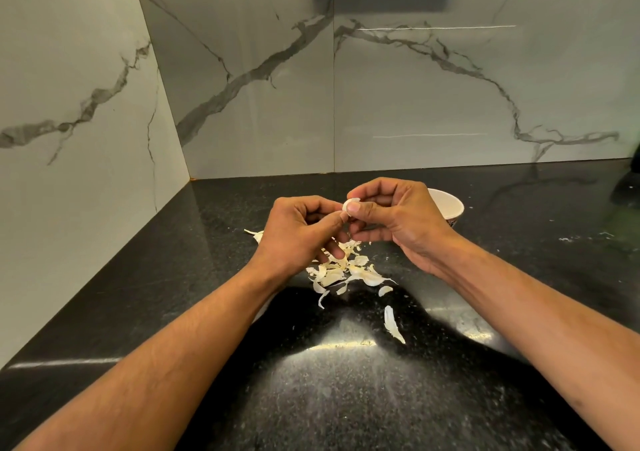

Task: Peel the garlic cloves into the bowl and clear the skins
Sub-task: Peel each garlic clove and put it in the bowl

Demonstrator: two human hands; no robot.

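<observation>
Bowl (450, 205) half behind right hand (401, 218); its contents unseen

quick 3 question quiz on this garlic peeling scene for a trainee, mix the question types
1. True or false: the garlic clove is pinched between the fingers of both the left hand and the right hand.
2. Multiple choice: where does the white bowl stand? A. behind the right hand, on the black counter; B. in front of the left forearm; C. on the pile of skins.
3. Fill in: the loose skins lie on the counter mostly below the ______.

Key: 1 true; 2 A; 3 hands.
</observation>
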